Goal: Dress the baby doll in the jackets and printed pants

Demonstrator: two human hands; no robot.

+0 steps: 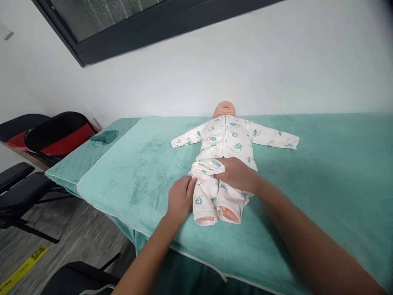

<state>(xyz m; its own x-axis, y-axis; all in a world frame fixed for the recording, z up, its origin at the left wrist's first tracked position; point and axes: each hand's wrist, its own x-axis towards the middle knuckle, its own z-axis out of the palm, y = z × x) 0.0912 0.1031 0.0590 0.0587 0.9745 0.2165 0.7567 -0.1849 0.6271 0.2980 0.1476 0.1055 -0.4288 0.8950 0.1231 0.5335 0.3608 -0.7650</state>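
Observation:
A baby doll (224, 109) lies on its back on the green bed cover, head toward the wall. It wears a white printed top (227, 137) with both sleeves spread out sideways. White printed trousers (205, 198) cover its legs, and its feet show at the leg openings. At the left side of the trousers, my left hand (181, 196) is closed on the cloth near the hip. My right hand (235, 174) grips the bunched waist of the trousers at the middle; its fingertips are partly hidden by the fabric.
The bed (147, 164) has a green velvety cover with white piping and stands against a white wall (215, 65). Black and red chairs (61, 137) stand at the left. Another black chair (80, 280) is close to the bed's front edge. A dark window frame (138, 32) is above.

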